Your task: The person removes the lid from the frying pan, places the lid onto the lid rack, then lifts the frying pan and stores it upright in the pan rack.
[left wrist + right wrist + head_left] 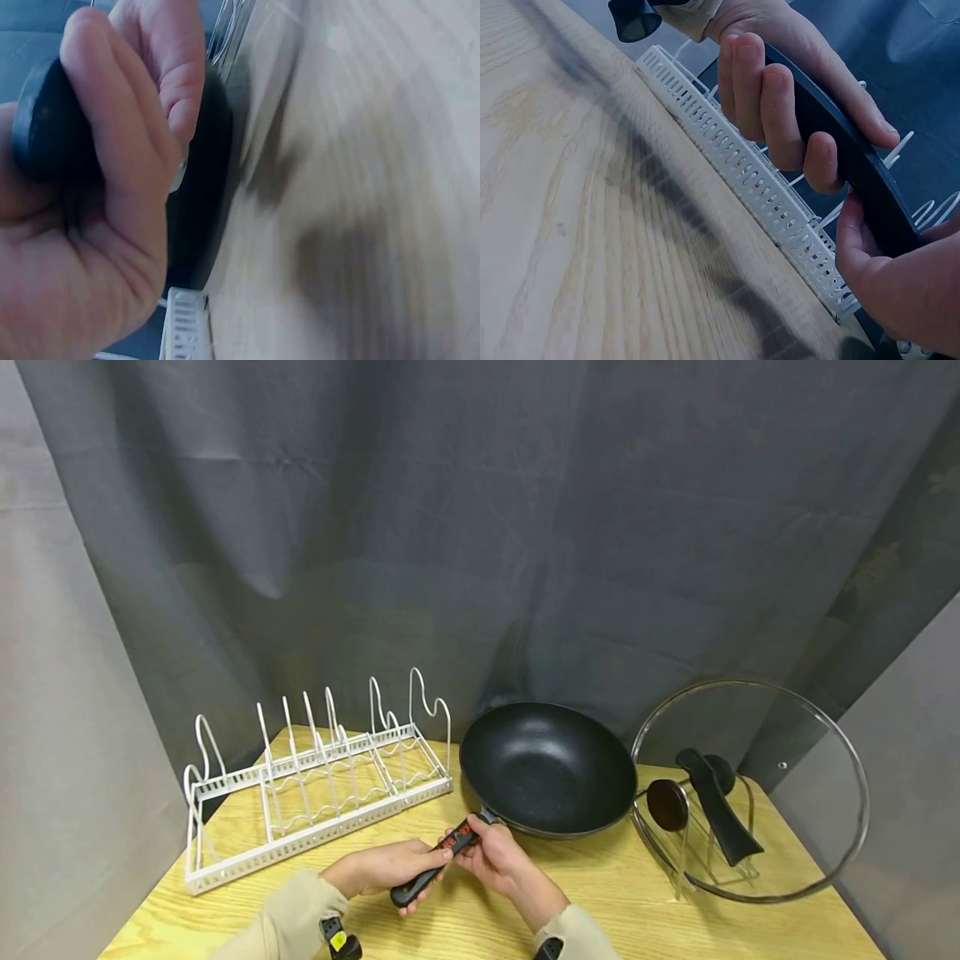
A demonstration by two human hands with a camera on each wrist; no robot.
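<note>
A black wok (pixel 551 768) stands near the back of the wooden table, its long black handle (pixel 411 890) reaching toward me. My left hand (pixel 397 866) grips the handle near its free end, with the thumb on top and the fingers wrapped beneath. Closer to the pan, my right hand (pixel 491 858) holds the same handle between thumb and fingers. In the right wrist view the fingers of the left hand (pixel 780 97) curl round the handle (pixel 847 150). The left wrist view has the rounded handle end (pixel 52 127) inside the left palm.
A white wire rack (pixel 322 835) with upright dividers stands at the left of the table (pixel 600 910). On the right, a large glass lid (pixel 810 827) with a black handle leans on a small wire stand (pixel 681 860). A dark grey curtain (pixel 450 527) hangs behind.
</note>
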